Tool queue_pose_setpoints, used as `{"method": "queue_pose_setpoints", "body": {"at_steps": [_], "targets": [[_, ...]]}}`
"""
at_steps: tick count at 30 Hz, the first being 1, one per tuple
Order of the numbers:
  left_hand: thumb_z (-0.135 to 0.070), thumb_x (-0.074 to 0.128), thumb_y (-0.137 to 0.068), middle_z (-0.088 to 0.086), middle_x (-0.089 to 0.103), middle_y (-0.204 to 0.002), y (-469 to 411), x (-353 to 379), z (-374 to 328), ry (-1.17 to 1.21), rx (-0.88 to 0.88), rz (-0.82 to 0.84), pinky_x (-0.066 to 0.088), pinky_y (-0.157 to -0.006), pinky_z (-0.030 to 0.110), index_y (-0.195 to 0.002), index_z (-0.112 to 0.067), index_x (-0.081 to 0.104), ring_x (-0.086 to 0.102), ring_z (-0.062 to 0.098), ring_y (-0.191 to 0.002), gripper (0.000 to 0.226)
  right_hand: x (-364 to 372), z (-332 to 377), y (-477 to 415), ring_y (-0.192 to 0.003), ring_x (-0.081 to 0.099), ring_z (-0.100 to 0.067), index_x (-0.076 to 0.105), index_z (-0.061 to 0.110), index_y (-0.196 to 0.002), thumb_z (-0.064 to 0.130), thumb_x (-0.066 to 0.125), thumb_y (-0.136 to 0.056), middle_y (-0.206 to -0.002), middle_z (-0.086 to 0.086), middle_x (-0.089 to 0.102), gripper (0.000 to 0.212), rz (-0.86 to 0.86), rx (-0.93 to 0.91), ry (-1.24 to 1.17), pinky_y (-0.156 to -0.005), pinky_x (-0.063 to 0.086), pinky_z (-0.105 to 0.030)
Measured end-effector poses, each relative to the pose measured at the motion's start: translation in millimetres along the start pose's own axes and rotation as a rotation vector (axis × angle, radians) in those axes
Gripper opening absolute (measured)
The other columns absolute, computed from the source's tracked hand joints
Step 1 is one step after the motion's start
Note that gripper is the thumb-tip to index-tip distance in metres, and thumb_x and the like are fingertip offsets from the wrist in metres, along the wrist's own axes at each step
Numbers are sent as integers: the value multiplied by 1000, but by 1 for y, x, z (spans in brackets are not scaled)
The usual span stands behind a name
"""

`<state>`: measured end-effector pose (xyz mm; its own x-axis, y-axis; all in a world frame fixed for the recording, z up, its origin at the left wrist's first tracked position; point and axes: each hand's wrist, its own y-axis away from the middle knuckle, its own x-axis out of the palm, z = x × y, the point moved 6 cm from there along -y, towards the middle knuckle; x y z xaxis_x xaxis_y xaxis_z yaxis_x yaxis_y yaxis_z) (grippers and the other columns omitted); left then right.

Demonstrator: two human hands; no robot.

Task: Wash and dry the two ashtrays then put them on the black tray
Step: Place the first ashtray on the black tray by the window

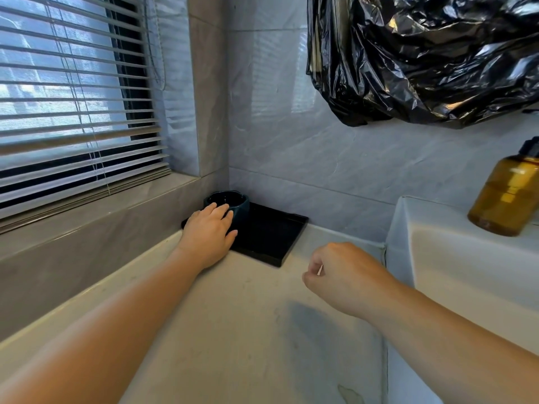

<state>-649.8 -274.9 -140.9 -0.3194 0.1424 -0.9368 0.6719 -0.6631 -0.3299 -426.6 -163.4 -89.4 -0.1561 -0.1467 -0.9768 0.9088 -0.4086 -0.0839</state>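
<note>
The left hand [208, 231] is reaching into the corner and resting on the dark teal ashtray [236, 202], its fingers lying fairly straight against the near wall with the tips reaching up to the rim. The thumb is stretching out to the side over the tray rather than wrapping round the ashtray. The ashtray is sitting upright on the black tray [268, 237], at the tray's far left corner, close to where the window sill [102, 211] is meeting the tiled wall [291, 141]. The tray itself is lying flat on the pale table [233, 316], pushed back against the wall. The right hand [341, 272] is hovering above the table, nearer the camera and to the right of the tray, touching neither tray nor ashtray. Its fingers are curling in toward the palm with the thumb tucking against the forefinger, and nothing is showing inside it. To the right, a white basin [452, 258] is standing on the table, and an amber bottle [507, 196] with a dark pump top is sitting on its rim. A crumpled black plastic bag [423, 59] is hanging on the wall above. Slatted blinds [73, 83] are covering the window on the left.
</note>
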Motion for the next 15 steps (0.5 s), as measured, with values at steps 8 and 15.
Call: {"method": "queue_pose_setpoints", "body": {"at_steps": [8,15], "targets": [[-34,47,-95,7,57,-130,27,-37,-10,145,-86,51,47,-98,40,-127,-12,57,51,26,-121,40,1,-5,0,-94,65,-26,72,8,-99,29,55,-88,-104,-8,71,28,25,19,-13,-77,54,-36],[-33,51,-95,-1,58,-132,110,-129,-37,364,-55,-31,46,-97,31,-133,-20,55,57,19,-117,41,-59,-10,22,-88,65,-23,73,18,-84,23,62,-83,-83,1,69,12,-149,-8,-161,-77,54,-35]]}}
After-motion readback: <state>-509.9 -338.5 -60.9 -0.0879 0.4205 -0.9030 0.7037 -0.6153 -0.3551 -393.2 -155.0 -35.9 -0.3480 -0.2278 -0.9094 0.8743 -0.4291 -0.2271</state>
